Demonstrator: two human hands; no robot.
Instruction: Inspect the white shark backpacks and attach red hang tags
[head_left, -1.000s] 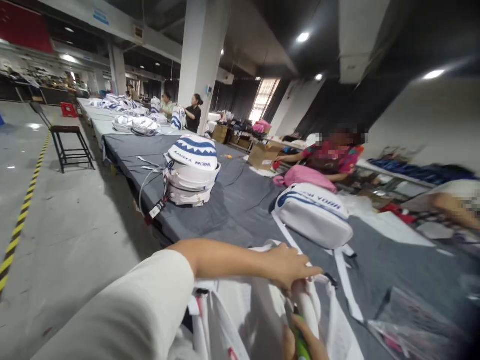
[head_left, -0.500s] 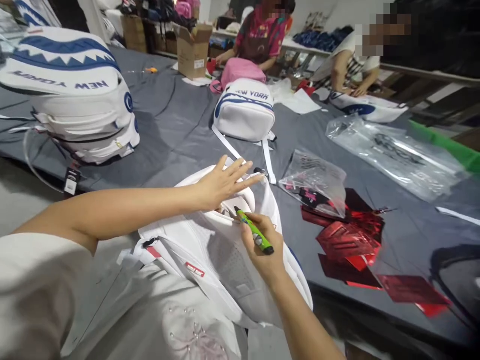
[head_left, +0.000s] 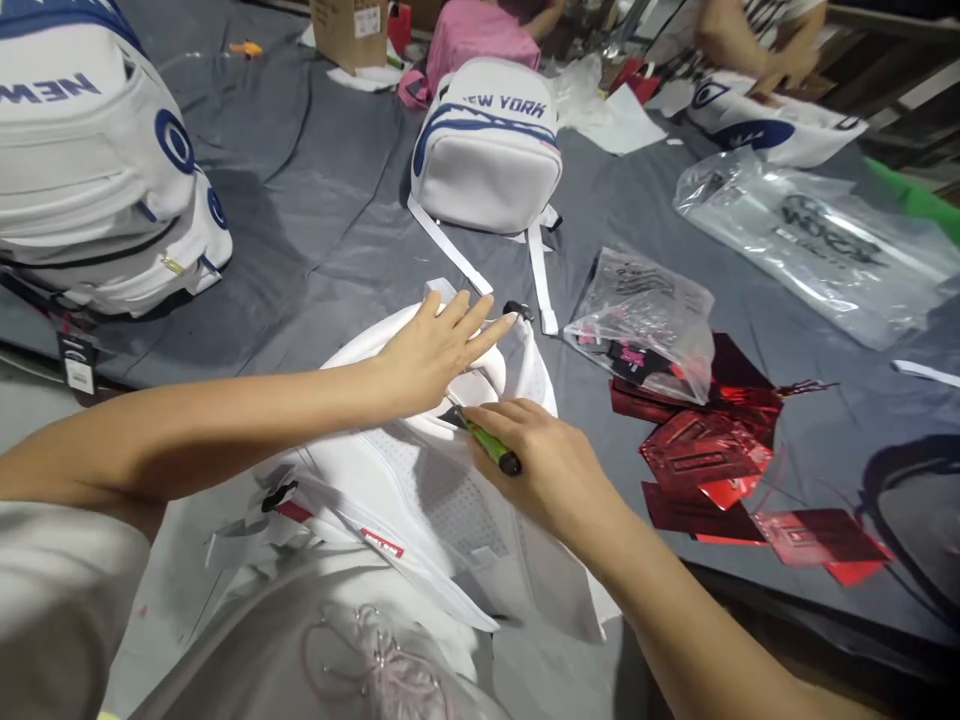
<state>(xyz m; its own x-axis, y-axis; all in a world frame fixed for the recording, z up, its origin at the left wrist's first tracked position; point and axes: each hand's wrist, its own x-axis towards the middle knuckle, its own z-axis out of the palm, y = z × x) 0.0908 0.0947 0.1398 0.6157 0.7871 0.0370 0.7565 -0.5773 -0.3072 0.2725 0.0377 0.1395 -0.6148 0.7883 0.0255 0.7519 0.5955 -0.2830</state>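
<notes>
A white backpack (head_left: 390,470) with mesh panels lies at the table's edge, over the person's lap, its top towards the far side. My left hand (head_left: 427,355) rests on the top of it with fingers stretched and spread; its thumb is hidden. My right hand (head_left: 547,465) is closed around a green pen-shaped tool (head_left: 491,447) with a black end. The tool's dark tip is at the backpack's top edge, close below my left hand. Just beyond is a small white backpack (head_left: 487,185) marked NEW YORK, with two white straps hanging towards me.
White backpacks (head_left: 82,180) are stacked at the left. Red foil packets (head_left: 705,455) and clear plastic bags (head_left: 660,320) lie at the right. A cardboard box (head_left: 349,30) and a pink bag (head_left: 476,45) stand at the back. A co-worker's hands (head_left: 787,65) touch a white bag at the far right.
My view has tilted downward. My right hand has turned over the green tool, its back now up, and the tool's tip has moved left to the backpack's edge. My left hand stays spread.
</notes>
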